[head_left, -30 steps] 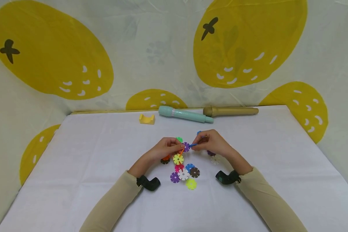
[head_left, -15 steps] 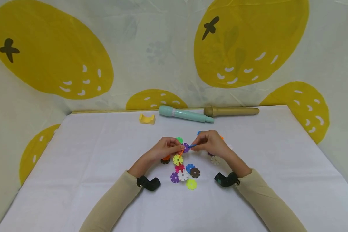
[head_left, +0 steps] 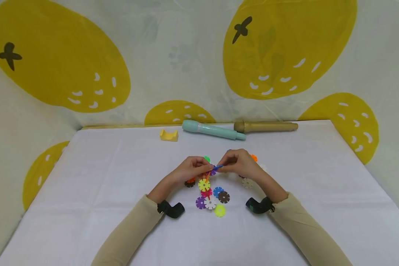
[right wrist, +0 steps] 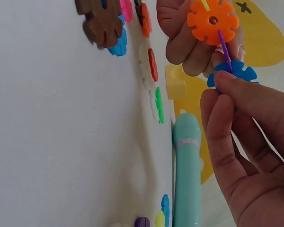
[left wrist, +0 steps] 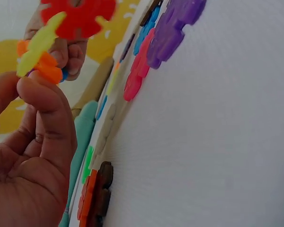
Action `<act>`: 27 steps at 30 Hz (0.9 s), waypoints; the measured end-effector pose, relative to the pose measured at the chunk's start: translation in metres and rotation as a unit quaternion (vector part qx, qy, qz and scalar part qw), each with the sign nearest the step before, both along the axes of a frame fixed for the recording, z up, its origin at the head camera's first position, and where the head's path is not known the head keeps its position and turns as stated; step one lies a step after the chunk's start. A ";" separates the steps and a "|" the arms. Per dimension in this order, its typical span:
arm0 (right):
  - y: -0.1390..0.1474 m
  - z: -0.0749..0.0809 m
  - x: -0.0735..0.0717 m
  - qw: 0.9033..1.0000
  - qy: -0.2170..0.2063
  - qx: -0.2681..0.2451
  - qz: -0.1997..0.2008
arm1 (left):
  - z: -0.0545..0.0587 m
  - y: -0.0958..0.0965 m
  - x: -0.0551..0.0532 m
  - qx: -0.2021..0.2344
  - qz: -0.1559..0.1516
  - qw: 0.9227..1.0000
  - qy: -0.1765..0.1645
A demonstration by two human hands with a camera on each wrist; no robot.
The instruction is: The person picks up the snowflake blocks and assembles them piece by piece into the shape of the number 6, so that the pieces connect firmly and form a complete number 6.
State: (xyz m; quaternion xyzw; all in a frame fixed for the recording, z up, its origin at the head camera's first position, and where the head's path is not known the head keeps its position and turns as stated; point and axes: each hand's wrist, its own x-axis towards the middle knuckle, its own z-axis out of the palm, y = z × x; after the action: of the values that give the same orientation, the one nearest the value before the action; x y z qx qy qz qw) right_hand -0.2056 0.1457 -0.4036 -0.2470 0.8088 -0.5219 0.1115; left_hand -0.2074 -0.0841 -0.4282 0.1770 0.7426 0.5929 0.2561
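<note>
In the head view my left hand (head_left: 193, 168) pinches a small chain of interlocking flower-shaped plastic discs. The chain has an orange disc (right wrist: 213, 21), a purple disc (right wrist: 224, 49) seen edge-on, a yellow disc (left wrist: 38, 45) and a red disc (left wrist: 80, 21). Opposite it, my right hand (head_left: 241, 163) pinches a blue disc (right wrist: 248, 74) between thumb and fingers. The blue disc's edge meets the purple one, their slots partly hidden by my fingertips. Below the yellow disc, a white disc (head_left: 210, 203) overlaps the pieces around it.
Loose discs lie around the hands, among them a brown disc (head_left: 224, 197), a lime disc (head_left: 220, 210) and a beige disc (head_left: 247, 183). Along the table's back edge are a yellow block (head_left: 169, 136), a mint toy microphone (head_left: 216, 130) and a gold microphone (head_left: 267, 126).
My right hand has moved slightly left, bringing the blue disc from beside the purple disc to overlap it. The left hand stays nearly in place with the chain.
</note>
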 end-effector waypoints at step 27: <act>0.006 -0.008 -0.003 0.969 -0.117 0.109 0.189 | -0.010 -0.005 -0.006 0.022 0.080 0.995 -0.050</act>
State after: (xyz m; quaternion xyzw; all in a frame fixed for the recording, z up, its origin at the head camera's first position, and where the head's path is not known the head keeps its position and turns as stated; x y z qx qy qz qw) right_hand -0.2082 0.1517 -0.4115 -0.3191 0.7805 -0.4257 0.3282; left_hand -0.2138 -0.0890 -0.4378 0.0928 0.7278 0.6354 0.2406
